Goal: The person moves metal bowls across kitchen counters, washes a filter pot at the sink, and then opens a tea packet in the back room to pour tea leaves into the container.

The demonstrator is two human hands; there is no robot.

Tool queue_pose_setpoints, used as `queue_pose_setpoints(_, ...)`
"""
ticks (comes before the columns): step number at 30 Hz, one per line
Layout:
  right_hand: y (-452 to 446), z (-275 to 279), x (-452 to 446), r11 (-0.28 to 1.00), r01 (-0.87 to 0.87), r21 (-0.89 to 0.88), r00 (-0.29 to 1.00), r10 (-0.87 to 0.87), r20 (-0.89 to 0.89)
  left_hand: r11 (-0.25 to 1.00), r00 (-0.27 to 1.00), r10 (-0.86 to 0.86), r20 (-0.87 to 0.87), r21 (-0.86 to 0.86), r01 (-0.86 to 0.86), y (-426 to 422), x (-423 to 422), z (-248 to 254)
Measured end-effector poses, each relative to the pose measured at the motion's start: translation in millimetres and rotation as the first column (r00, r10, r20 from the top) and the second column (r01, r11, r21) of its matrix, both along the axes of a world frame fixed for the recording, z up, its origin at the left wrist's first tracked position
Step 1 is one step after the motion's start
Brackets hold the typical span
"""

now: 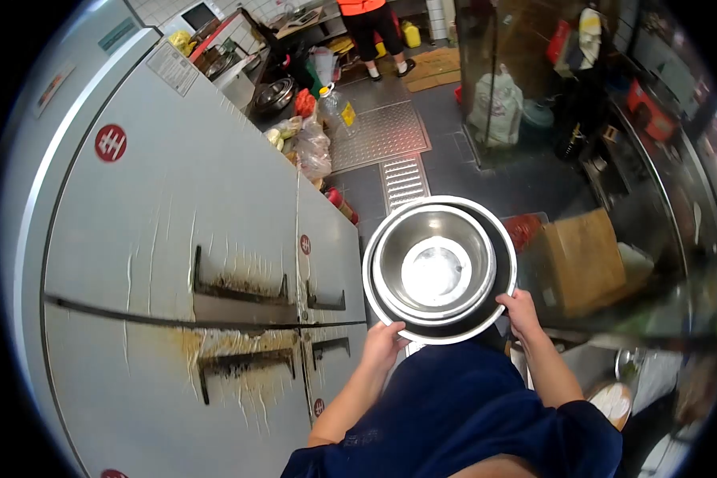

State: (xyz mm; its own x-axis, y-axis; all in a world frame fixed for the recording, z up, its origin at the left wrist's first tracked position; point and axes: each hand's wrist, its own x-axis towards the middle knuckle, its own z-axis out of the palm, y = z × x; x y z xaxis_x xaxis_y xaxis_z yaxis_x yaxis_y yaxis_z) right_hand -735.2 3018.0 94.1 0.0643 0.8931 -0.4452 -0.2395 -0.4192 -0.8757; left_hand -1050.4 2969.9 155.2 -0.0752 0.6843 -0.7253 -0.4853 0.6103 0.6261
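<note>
My left hand point(384, 344) grips the near-left rim of a large metal bowl point(498, 307), its thumb over the edge. On the near-right rim, my right hand point(521, 311) is closed in the same way. Inside the large bowl sits a smaller steel bowl point(394, 263), with a bright patch of light on its bottom. Both bowls are held level in front of my dark blue shirt point(462, 390). The fingers beneath the rim are hidden.
A tall grey refrigerator point(159, 199) with black handles stands close on the left. Ahead, a metal floor plate point(378, 135) and drain grate point(405, 182) lie in the floor. Bags point(312, 151) line the left side; a cardboard box point(585, 259) is at right. Another person point(366, 32) stands far ahead.
</note>
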Motion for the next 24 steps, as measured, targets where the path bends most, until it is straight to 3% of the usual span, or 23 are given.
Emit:
queue_pose_setpoints(3,117.6,2.8,-2.3,0.986,-0.165,0.009,0.978,0.162,0.132,0.996,0.995,0.089,-0.045,-0.022,-0.09,77.2,-5.3,-7.2)
queue_pose_setpoints(10,351.8,23.1,-55.0,0.896,-0.44,0.06,0.865,0.404,0.297,0.907,0.906,0.416,0.07,0.038,-0.42,244.4,-26.5,-10.4)
queue_pose_setpoints(14,472.8,6.0,-96.6,0.89,-0.413,0.195,0.868,0.319,0.381,0.87,0.868,0.482,0.121,0.053,-0.49,350.8,-73.5,-29.9)
queue_pose_setpoints(15,504.2,-7.4,-104.4,0.868,-0.416,0.269,0.828,0.24,0.506,0.874,0.871,0.477,0.12,0.047,-0.484,380.4,-89.0,-35.9)
queue_pose_setpoints(18,594.6,-21.9,-118.4,0.902,-0.396,0.174,0.73,0.195,0.655,0.873,0.87,0.484,0.098,0.023,-0.488,473.8,-135.1,-57.1)
queue_pose_setpoints(20,649.6,-56.1,-117.0,0.953,-0.304,0.009,0.709,0.219,0.67,0.871,0.868,0.484,0.116,0.029,-0.49,528.7,-167.7,-75.4)
queue_pose_setpoints(24,733.0,-112.4,-106.4,0.95,-0.29,-0.118,0.58,0.273,0.767,0.854,0.845,0.517,0.136,-0.012,-0.52,645.5,-218.3,-94.5)
